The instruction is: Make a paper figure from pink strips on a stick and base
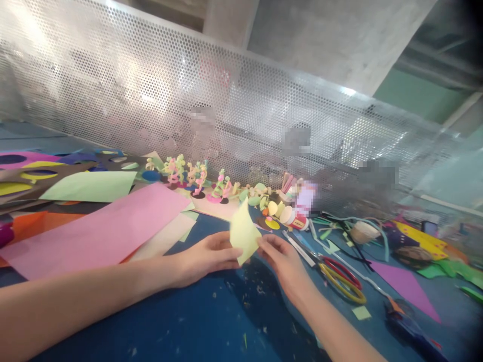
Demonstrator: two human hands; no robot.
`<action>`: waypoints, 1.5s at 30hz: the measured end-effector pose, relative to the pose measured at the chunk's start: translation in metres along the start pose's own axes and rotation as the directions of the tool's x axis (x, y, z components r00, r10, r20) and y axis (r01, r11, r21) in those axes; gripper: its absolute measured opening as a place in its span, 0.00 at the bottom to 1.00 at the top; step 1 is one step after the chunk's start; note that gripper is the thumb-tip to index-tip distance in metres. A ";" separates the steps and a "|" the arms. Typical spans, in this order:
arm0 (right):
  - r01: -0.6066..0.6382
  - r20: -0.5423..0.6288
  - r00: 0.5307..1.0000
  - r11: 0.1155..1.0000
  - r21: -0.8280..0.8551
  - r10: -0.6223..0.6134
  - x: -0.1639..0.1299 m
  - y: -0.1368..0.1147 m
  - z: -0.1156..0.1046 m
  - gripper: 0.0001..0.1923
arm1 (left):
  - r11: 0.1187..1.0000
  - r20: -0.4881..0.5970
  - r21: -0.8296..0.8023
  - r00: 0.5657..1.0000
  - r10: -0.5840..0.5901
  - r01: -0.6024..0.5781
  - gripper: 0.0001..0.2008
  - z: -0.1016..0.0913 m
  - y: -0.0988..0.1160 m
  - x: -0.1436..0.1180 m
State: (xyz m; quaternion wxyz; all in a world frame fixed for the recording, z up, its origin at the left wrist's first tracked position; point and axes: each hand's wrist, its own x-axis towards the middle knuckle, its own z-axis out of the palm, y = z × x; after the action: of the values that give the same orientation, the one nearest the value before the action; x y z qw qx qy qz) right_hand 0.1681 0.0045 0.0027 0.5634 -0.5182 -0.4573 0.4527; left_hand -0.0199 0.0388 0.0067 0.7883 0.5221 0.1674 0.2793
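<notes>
Nearest: two bare forearms [94, 291] reach in from the lower corners, over a dark blue worktop [181, 317]. Left hand [204, 259] pinches the lower left edge of a pale yellow paper piece [244, 234]; right hand [281, 261] pinches its right corner by the fingertips. Piece is upright, slightly curled, between the two hands, seemingly lifted off the worktop. Two-edge hold presumably steadies something thin and springy while leaving its face uncovered. Scissors [341, 279] lie just right of the right hand, handles turned towards the wearer, likely for easy pick-up. Large pink sheet [105, 231] on the left overlaps other sheets, perhaps set aside to free the middle. Small paper figures [221, 186] stand at the back, near a perforated metal screen [151, 85], probably out of harm's way
</notes>
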 end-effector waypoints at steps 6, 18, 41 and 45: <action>-0.064 0.018 0.998 0.996 -0.065 0.065 0.000 0.004 -0.001 0.14 | 0.999 -0.052 0.043 0.999 0.009 -0.007 0.18 -0.002 -0.008 0.005; -0.076 0.092 0.992 0.992 -0.104 0.085 -0.003 -0.002 0.000 0.15 | 1.000 -0.037 0.000 0.999 -0.018 0.018 0.21 0.001 -0.004 -0.001; 0.196 0.364 0.931 0.835 -0.514 0.006 -0.025 -0.097 0.006 0.15 | 0.501 0.211 0.850 0.976 -0.043 -0.162 0.09 0.025 0.088 0.026; 0.261 0.261 0.956 0.805 -0.533 -0.137 -0.014 -0.126 0.002 0.12 | 0.464 0.160 0.865 0.982 0.102 -0.189 0.14 0.031 0.118 0.034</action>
State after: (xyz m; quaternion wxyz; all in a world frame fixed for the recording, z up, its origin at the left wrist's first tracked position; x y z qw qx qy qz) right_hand 0.1685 -0.0159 0.1281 0.3788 -0.5591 -0.6790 0.2881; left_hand -0.0076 0.0725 0.1280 0.3905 0.8748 0.2074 0.1980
